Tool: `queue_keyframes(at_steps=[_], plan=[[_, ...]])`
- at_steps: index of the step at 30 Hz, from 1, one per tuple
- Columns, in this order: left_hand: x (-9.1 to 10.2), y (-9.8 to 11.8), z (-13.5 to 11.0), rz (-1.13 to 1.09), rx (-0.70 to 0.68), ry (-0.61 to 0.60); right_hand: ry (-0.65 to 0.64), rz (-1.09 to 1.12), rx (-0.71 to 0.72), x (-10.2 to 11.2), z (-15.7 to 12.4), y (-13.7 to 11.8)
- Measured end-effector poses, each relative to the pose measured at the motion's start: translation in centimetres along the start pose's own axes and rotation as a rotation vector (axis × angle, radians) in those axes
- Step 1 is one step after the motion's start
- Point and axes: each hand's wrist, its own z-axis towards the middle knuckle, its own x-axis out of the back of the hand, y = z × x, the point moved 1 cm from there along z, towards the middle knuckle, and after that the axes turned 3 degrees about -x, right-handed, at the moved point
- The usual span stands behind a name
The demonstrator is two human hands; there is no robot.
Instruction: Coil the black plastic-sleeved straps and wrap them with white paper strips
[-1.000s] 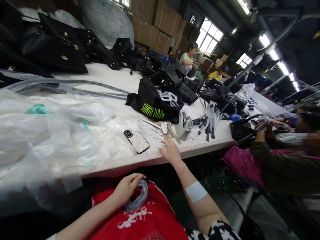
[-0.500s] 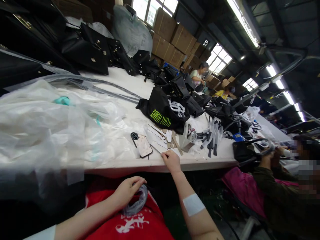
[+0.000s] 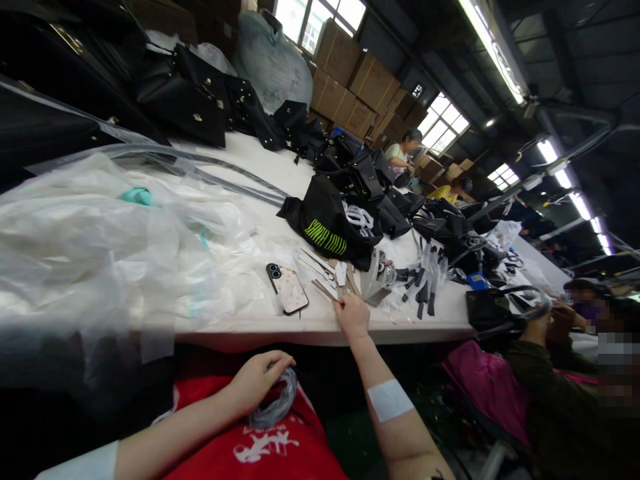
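Note:
My left hand (image 3: pixel 260 381) is closed over a looped grey strap in clear plastic (image 3: pixel 278 404), held at my lap against a red apron (image 3: pixel 300 447). At the table edge my right hand (image 3: pixel 354 316) is closed, its fingertips pinching the near end of a thin brown strip (image 3: pixel 326 289). Several white and brown strips (image 3: pixel 341 272) lie fanned out just beyond those fingers. Left of them rests a phone in a patterned case (image 3: pixel 288 289). Behind stands a black cloth bag with green lettering (image 3: pixel 325 227), with white cords at its opening.
Translucent plastic bags (image 3: pixel 115 253) cover the table's left side. Black handbags (image 3: pixel 185 100) are heaped along the back. Dark wrapped strips (image 3: pixel 425 280) lie to the right. At far right a co-worker's sleeve (image 3: pixel 530 373) and hands are beside a black bag (image 3: pixel 487 310).
My right hand has shifted slightly right among the strips, from a white one to a brown one. The left hand still holds the strap. The view has turned slightly.

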Motion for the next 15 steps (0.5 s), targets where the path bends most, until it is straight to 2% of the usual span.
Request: queue_keyframes(at_steps=[2,6,9,11,13,15], plan=[[-0.1,-0.1,0.1,-0.007,-0.004,-0.004,0.000,0.030,0.019,-0.1,-0.1,0.0],[-0.2,0.1,0.2,-0.018,-0.007,-0.001,-0.099,0.118,0.162,0.6,-0.8,-0.4],[-0.1,0.5,0.0,-0.029,-0.008,-0.001,-0.081,0.227,0.149,3.0,-2.3,-0.5],[-0.1,0.6,-0.1,-0.026,-0.003,-0.003,-0.091,0.425,0.130,5.0,-4.2,-0.6],[-0.2,0.6,0.0,-0.013,0.019,-0.010,-0.214,0.618,0.138,7.0,-6.7,-0.9],[-0.4,0.3,0.2,0.010,0.047,-0.019,-0.425,0.835,0.171,8.9,-9.6,-1.4]])
